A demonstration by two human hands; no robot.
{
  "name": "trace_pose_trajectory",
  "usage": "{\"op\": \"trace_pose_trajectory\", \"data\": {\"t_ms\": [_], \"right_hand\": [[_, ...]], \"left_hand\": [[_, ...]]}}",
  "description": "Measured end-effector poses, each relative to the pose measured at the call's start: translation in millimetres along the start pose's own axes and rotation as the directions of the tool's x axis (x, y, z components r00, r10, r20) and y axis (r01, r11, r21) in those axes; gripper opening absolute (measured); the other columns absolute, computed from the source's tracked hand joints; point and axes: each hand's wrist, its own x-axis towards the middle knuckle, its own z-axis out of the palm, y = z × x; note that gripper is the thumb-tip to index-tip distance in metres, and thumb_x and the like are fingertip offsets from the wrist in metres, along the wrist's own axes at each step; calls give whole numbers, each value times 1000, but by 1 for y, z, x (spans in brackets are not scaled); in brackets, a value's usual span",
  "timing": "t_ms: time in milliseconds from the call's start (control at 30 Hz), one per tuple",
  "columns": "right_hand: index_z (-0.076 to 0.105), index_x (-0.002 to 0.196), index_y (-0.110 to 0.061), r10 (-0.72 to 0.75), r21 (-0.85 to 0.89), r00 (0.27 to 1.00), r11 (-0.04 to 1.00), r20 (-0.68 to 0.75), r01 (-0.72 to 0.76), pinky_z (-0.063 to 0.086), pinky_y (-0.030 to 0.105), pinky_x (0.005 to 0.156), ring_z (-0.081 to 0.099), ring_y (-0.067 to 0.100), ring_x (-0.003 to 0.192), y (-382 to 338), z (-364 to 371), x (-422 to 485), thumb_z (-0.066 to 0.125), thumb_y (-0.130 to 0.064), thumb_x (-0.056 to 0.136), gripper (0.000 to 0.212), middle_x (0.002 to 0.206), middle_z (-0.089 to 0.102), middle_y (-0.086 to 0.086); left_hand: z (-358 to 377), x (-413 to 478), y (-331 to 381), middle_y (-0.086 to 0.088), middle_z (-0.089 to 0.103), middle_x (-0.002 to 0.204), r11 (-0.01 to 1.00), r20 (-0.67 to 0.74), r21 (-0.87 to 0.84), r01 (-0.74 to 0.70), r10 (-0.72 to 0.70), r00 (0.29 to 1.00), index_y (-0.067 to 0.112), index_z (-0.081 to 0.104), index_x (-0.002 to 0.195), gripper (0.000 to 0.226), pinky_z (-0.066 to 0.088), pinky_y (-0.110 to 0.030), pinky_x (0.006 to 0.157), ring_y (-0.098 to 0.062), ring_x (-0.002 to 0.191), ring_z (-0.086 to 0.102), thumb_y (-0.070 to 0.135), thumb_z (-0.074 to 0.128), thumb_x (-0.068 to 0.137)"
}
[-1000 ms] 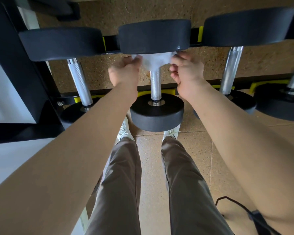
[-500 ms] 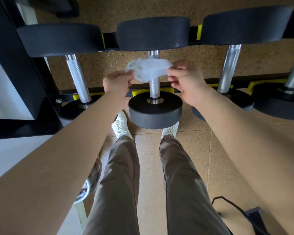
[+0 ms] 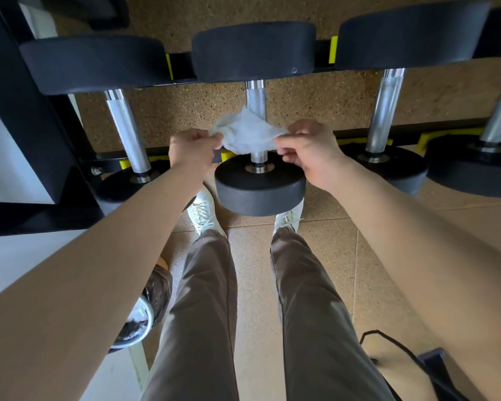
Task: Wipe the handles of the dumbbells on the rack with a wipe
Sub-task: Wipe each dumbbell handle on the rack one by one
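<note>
A: What are the hands doing?
B: The left hand (image 3: 193, 149) and the right hand (image 3: 310, 151) each pinch one end of the wipe (image 3: 248, 134), stretched across the middle handle (image 3: 255, 96).
A: What has changed?
B: A second ago the wipe was up at the far head. Now it sits low, near the front head (image 3: 259, 192), so this handle seems almost done.
A: And around it?
B: The left handle (image 3: 126, 125) and the right handle (image 3: 385, 108) wait on the rack (image 3: 21, 111). The close heads leave little room.
</note>
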Motion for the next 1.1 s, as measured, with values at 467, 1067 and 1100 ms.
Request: {"op": "trace_pose_trajectory", "data": {"t_ms": [467,1067,1100], "right_hand": [[79,88,-23,-113,-654,965,716,237,244,37,5,57,59,0,72,2,-4,1,81,-16,79,12,81,71,-9],[78,92,-20,-201,-631,979,757,27,173,53,21,90,68,10,93,9,-3,1,76,-16,82,10,96,74,-4],[77,89,-20,-200,-592,980,790,-7,156,54,21,90,69,10,92,7,-6,3,75,-10,82,12,94,73,-5]], "left_hand": [[-10,-7,-2,-2,71,84,797,61,568,-204,206,977,21,75,93,12,38,-20,51,-19,75,65,28,67,88],[-36,11,-1,-11,60,81,873,-210,474,-115,238,948,9,58,74,28,46,-34,63,-29,80,58,33,59,89],[-37,14,1,-13,63,88,928,-270,359,-102,208,940,8,59,80,29,49,-37,68,-31,83,60,36,60,87]]}}
